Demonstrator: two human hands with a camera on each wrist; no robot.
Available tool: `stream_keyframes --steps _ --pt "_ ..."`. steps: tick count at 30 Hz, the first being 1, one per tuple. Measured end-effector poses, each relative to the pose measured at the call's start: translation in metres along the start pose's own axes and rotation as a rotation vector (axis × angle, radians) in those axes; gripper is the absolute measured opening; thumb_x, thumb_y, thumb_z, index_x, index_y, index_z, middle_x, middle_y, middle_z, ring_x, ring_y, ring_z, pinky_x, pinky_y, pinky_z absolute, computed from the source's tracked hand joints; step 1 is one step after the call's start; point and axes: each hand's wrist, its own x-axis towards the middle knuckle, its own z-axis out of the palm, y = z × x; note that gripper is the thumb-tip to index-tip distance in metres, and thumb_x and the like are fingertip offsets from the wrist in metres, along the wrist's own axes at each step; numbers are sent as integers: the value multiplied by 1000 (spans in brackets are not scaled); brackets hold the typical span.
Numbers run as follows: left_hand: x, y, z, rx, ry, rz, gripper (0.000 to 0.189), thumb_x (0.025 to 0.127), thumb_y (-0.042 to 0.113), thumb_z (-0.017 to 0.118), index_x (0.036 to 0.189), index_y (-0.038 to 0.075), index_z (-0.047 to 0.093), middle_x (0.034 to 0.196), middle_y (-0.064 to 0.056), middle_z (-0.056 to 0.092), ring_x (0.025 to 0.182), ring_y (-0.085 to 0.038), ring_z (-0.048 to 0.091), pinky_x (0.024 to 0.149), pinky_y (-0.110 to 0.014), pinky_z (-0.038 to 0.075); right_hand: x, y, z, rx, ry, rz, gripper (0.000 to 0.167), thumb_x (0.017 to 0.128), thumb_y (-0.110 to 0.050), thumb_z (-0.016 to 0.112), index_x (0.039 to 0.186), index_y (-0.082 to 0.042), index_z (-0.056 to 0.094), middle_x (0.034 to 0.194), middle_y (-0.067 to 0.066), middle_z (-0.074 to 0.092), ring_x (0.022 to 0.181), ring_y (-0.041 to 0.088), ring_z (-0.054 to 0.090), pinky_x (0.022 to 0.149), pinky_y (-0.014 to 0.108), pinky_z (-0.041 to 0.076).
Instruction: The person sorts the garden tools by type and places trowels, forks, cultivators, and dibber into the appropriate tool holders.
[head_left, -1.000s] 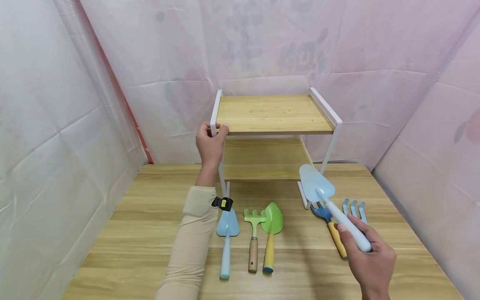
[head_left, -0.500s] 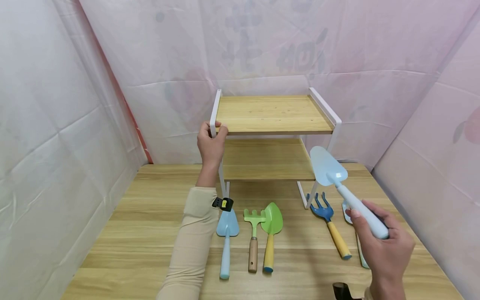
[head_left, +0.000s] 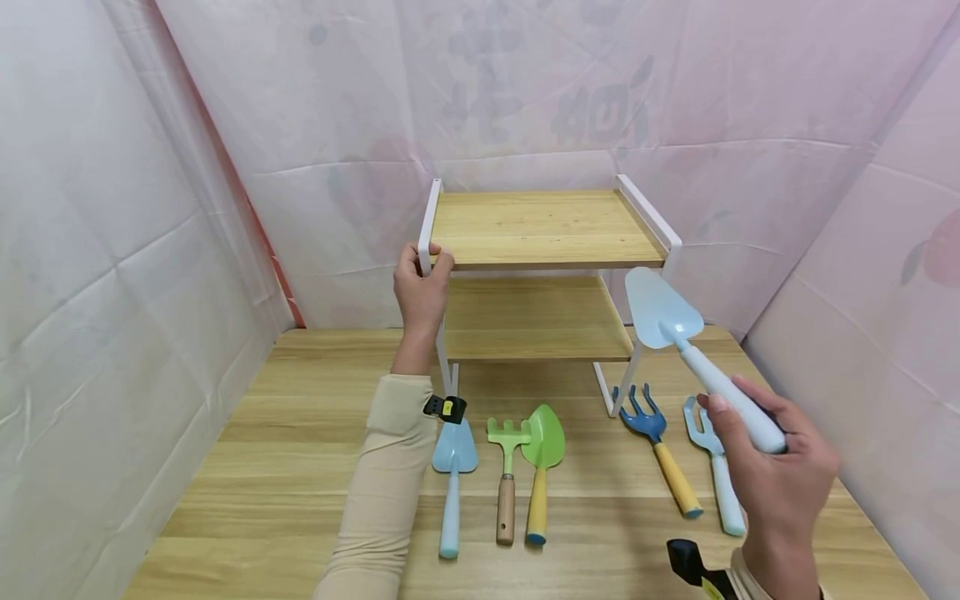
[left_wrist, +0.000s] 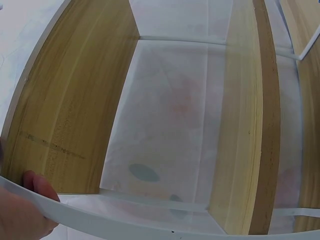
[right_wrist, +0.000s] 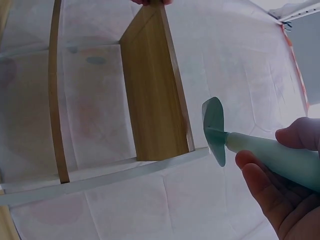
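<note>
1. Pale cloth point(head_left: 337, 100) backs the table point(head_left: 300, 433) in head view; left hand point(head_left: 420, 287) grips the rack's point(head_left: 540, 221) near left corner; right hand point(head_left: 780, 467) holds a trowel point(head_left: 708, 375) at its right side.
2. Left wrist: fingers point(left_wrist: 41, 186) curl round the frame point(left_wrist: 110, 222).
3. Right wrist: fingers clasp the handle point(right_wrist: 270, 154).

The counter point(head_left: 300, 433) bears a rack point(head_left: 547, 229); trowel point(head_left: 452, 462) at its seven o'clock, green tools point(head_left: 544, 440) at six, forks point(head_left: 651, 427) at four.
</note>
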Motion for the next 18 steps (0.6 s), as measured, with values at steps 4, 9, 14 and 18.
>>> stream_keyframes --steps 4,9,14,18 --pt "0 1 0 -27 -8 -9 7 81 8 60 86 8 55 58 3 39 47 -8 32 43 -22 27 6 1 6 117 -24 -32 28 71 21 62 98 26 56 75 15 68 64 15 66 54 14 48" --pt "0 -2 0 -38 -6 18 7 81 10 61 86 10 56 58 2 39 46 -8 32 42 -22 27 12 2 12 145 -40 -36 28 72 21 62 98 26 56 76 15 68 66 16 67 50 14 45" --pt "-2 -4 0 -37 3 47 7 81 12 61 86 10 57 57 2 38 45 -9 31 41 -23 27 18 5 17 172 -54 -27 28 72 19 62 99 26 55 76 16 68 67 17 67 51 14 46" --pt "-2 -4 0 -37 2 54 7 81 12 60 86 10 57 57 1 37 46 -10 30 41 -23 26 22 8 20 191 -51 -18 29 72 20 62 99 26 55 78 16 68 68 18 68 55 16 49"
